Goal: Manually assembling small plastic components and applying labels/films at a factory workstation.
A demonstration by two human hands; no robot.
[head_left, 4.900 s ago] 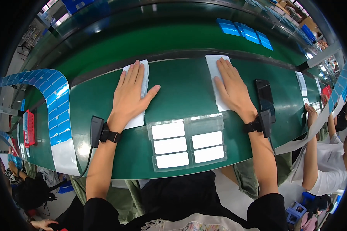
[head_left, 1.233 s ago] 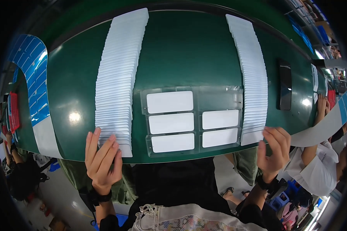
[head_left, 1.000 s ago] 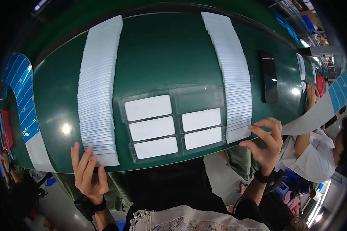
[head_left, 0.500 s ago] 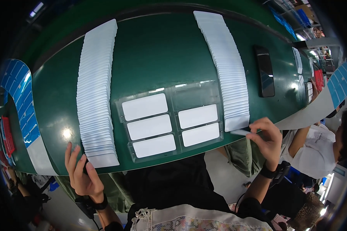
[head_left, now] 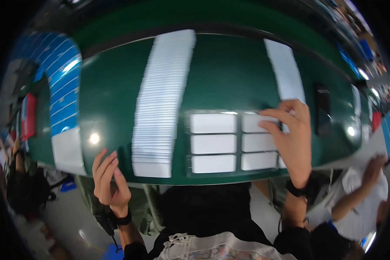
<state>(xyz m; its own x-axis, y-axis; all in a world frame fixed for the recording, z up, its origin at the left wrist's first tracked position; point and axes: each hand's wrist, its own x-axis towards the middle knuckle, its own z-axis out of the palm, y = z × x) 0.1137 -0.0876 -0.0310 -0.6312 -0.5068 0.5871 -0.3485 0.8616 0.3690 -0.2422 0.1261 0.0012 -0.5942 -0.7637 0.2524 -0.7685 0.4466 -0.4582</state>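
A clear plastic tray (head_left: 239, 145) lies near the table's front edge, with white cards in two columns of slots. My right hand (head_left: 292, 134) reaches over its right column. Thumb and forefinger are apart and slightly curled at the far right white card (head_left: 251, 123), which lies flat in its slot, partly covered by the fingers. To the tray's left runs a long overlapping row of white cards (head_left: 162, 95). My left hand (head_left: 111, 186) hovers beside its near end, fingers spread and half bent, holding nothing. A second row of white cards (head_left: 286, 69) is partly hidden behind my right hand.
A black phone (head_left: 323, 108) lies right of the second card row. On the left, a curved strip with blue panels (head_left: 64, 99) stands along the table, a red basket (head_left: 29, 116) beyond it. Another person in a white top (head_left: 359, 203) sits at the right.
My right hand has carried a white card from the right row's near end to the tray's far right slot, where it lies flat. The view has swung; my left hand stays beside the left row.
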